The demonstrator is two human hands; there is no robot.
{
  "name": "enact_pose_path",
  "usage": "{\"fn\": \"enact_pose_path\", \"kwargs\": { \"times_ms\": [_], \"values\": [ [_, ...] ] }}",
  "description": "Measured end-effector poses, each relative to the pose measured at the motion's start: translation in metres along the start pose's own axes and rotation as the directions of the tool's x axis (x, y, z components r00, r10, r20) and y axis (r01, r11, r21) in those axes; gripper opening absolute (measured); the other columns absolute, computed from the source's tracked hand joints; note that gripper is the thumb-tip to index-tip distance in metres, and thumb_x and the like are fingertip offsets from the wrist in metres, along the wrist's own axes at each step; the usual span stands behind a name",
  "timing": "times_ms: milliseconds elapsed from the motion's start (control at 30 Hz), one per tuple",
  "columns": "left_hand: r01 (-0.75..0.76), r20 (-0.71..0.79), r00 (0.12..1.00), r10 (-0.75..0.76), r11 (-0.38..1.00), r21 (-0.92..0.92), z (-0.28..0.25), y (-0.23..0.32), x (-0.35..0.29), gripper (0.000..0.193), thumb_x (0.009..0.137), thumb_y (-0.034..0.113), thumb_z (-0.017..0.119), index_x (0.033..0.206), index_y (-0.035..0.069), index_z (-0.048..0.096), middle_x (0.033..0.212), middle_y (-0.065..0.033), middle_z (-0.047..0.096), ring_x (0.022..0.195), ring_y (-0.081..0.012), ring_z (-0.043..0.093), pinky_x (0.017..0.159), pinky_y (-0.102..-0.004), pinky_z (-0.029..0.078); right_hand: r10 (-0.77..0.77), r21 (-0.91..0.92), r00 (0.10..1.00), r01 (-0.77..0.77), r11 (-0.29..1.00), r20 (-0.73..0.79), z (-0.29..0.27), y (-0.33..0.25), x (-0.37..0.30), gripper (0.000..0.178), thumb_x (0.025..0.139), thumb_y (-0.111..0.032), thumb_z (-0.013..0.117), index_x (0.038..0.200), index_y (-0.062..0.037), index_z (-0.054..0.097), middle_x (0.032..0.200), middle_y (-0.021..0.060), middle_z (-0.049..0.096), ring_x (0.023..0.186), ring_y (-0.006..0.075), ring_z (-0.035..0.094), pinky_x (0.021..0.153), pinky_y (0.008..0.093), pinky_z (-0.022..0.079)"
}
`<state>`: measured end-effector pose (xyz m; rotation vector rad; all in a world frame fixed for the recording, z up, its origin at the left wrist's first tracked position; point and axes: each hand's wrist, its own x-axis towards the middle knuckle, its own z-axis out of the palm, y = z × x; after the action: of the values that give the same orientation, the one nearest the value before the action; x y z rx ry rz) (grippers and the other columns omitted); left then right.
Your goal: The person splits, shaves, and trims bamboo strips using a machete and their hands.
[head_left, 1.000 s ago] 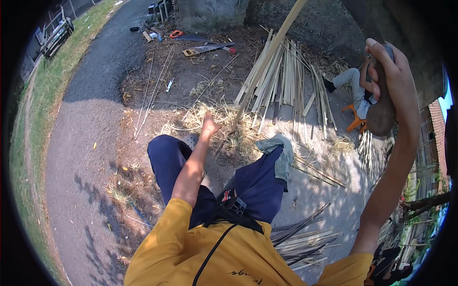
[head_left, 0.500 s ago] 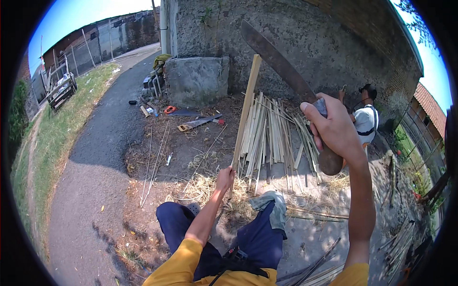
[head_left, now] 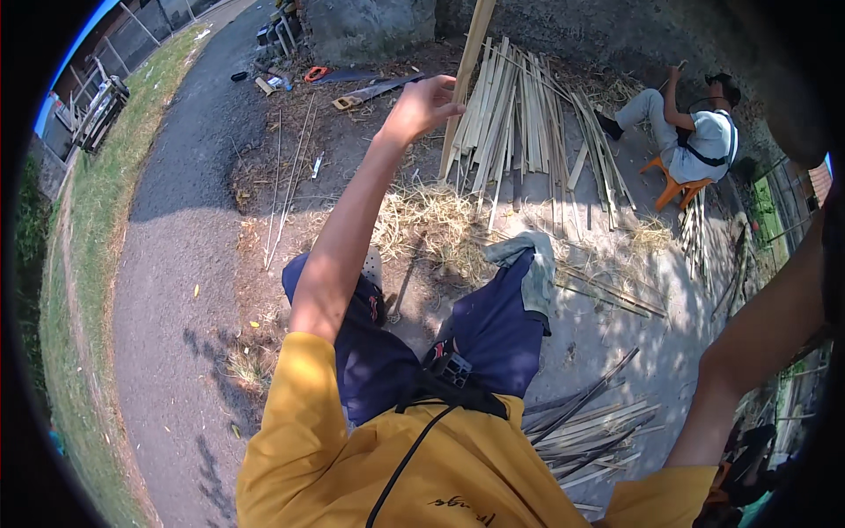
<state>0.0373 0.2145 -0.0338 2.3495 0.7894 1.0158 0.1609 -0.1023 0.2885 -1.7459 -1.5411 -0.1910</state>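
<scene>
My left hand (head_left: 425, 107) is stretched forward at the side of an upright bamboo slat (head_left: 469, 66). Its fingers and thumb are apart, with the fingertips at the slat's edge; whether they press on it I cannot tell. The slat's foot reaches the ground near a heap of pale shavings (head_left: 422, 224), and its top runs out of view. My right forearm (head_left: 766, 308) rises at the right rim. The hand at its end is out of the picture, and so is the machete blade it held earlier.
A pile of split bamboo strips (head_left: 515, 114) lies ahead. Two handsaws, one with a wooden handle (head_left: 348, 102), lie left of it. Another person (head_left: 709, 136) sits on an orange stool (head_left: 673, 187). More strips (head_left: 598, 436) lie by my right leg, and a cloth (head_left: 528, 264) covers my right knee.
My left hand has gone from a closed grip low on the slat to an open reach higher up. My right hand with the machete has swung up and right, out of view. The view has tilted down.
</scene>
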Motion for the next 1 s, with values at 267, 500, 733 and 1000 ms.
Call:
{"fn": "enact_pose_path", "kwargs": {
  "times_ms": [267,500,733,1000],
  "values": [
    [0.18,0.455,0.161,-0.876,0.479,0.859,-0.069,-0.166,-0.133,0.069,0.078,0.044,0.083,0.134,0.008,0.065,0.143,-0.0131,0.06,0.129,-0.0286,0.059,0.106,-0.0426,0.05,0.074,0.065,0.996,-0.078,0.995,0.055,0.097,0.06,0.022,0.043,0.1,-0.036,0.059,0.072,-0.0029,0.055,0.059,0.0039,0.058,0.045,0.0139,0.06,0.048,0.0313,0.051],
    [0.379,0.551,0.494,-0.673,0.736,0.56,-0.054,-0.156,-0.146,0.086,0.074,0.05,0.083,0.14,0.002,0.057,0.141,-0.0184,0.06,0.131,-0.0312,0.057,0.11,-0.041,0.046,0.183,0.166,0.98,-0.194,0.967,0.079,0.091,0.064,0.035,0.043,0.099,-0.032,0.059,0.069,-0.0008,0.051,0.06,0.0082,0.058,0.047,0.0179,0.063,0.046,0.0354,0.052],
    [0.281,0.258,0.934,-0.247,0.954,-0.103,0.029,-0.113,-0.056,0.112,0.074,0.046,0.088,0.155,-0.003,0.029,0.148,-0.0282,0.049,0.14,-0.0363,0.048,0.117,-0.0424,0.039,0.232,0.125,0.964,-0.249,0.96,0.132,0.075,0.052,0.022,0.04,0.098,-0.031,0.059,0.076,0.0017,0.052,0.062,0.0096,0.058,0.048,0.0178,0.062,0.048,0.0358,0.051],
    [0.232,-0.047,0.967,-0.249,0.945,-0.23,0.137,-0.109,-0.043,0.023,0.097,0.019,0.064,0.111,0.0,0.06,0.088,-0.0248,0.068,0.086,-0.0415,0.067,0.073,-0.0452,0.05,0.246,0.115,0.957,-0.265,0.957,0.156,0.061,0.049,0.002,0.039,0.098,-0.031,0.06,0.096,0.008,0.059,0.071,0.0139,0.062,0.052,0.019,0.062,0.052,0.0359,0.05]
  ]
}}
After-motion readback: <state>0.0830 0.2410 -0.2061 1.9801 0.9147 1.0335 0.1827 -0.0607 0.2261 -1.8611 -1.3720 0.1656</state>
